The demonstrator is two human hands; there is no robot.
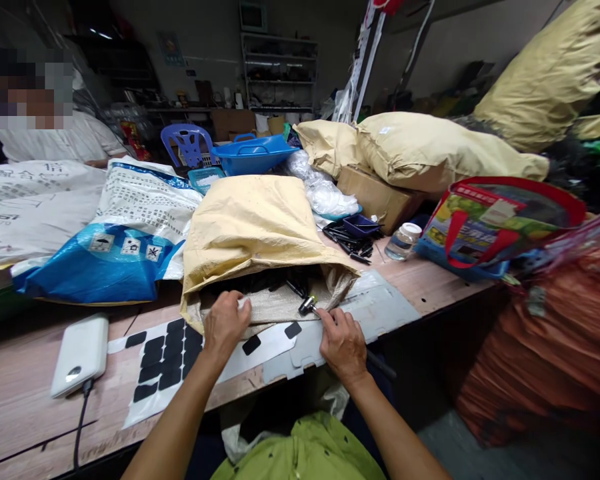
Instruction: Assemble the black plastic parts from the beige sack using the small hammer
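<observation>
A yellow woven sack (pixel 253 220) lies on the table with its mouth toward me, and dark slim pieces (pixel 280 279) show inside. At the left of that mouth, my left hand (pixel 226 321) has its fingers curled on the sack's pale lower lip. My right hand (pixel 344 341) grips a small hammer (pixel 307 305) with a black and silver head and a yellowish end. The head rests at the lip's right side, and a dark handle end sticks out below my hand. White sheets with black rounded pads (pixel 153 350) lie partly under the sack and my left forearm.
A white power bank (pixel 81 357) with a cable is at left, near blue-and-white sacks (pixel 130 227). Black parts (pixel 347 241), a lidded jar (pixel 403 241) and a red-handled bag (pixel 485 227) are at right. A person in white (pixel 63 137) is at far left.
</observation>
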